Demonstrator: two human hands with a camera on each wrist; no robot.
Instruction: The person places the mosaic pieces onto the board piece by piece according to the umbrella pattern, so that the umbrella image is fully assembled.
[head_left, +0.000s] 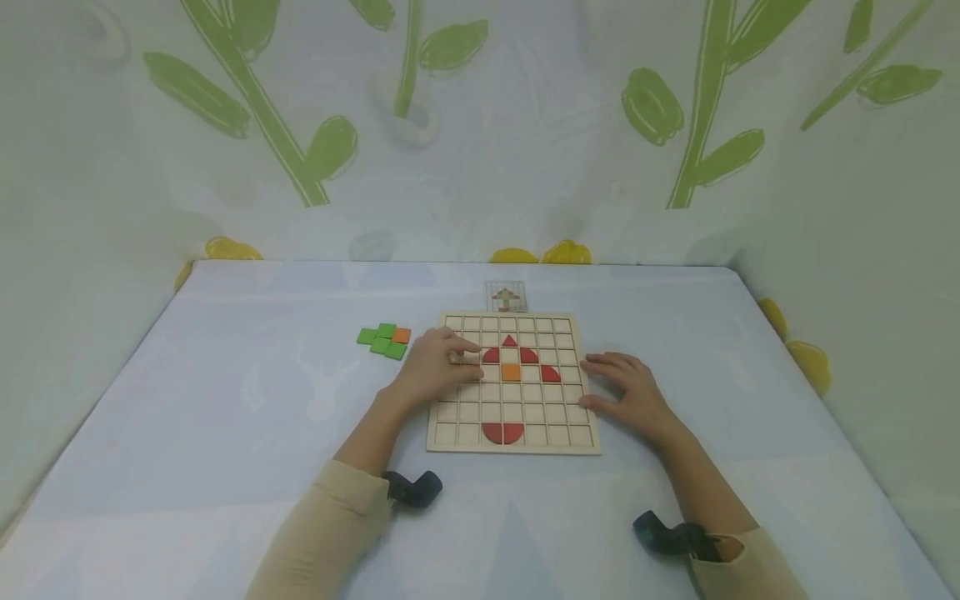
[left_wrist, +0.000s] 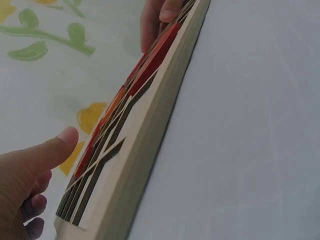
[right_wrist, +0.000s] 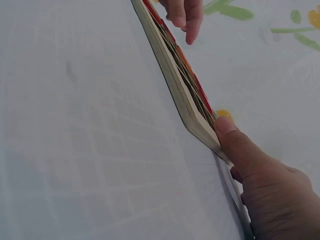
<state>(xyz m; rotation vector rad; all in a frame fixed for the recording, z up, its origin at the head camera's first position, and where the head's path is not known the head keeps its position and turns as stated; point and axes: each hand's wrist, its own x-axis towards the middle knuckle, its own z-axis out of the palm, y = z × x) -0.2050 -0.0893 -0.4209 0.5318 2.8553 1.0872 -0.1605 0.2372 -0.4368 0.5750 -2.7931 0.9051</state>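
A wooden grid board [head_left: 487, 411] lies flat in the middle of the table. My left hand [head_left: 435, 365] hovers over its left side, thumb and fingertips spread apart, close to a red quarter-circle tile [head_left: 491, 356]. No tile shows between those fingers. At the board's right edge rests my right hand [head_left: 628, 392], its fingertips and thumb [right_wrist: 232, 137] touching the rim. Set into the grid are a red triangle tile [head_left: 509, 341], an orange square tile [head_left: 511, 372], more red quarter-circles to the right [head_left: 551, 374], and two side by side near the bottom [head_left: 502, 432].
Left of the board, several loose green square tiles [head_left: 386, 331] lie beside one orange tile [head_left: 401, 335]. A small pattern card [head_left: 506, 293] sits just behind the board. Dark bands with camera mounts [head_left: 412, 489] circle both wrists. Leaf-patterned walls [head_left: 525, 125] enclose the table.
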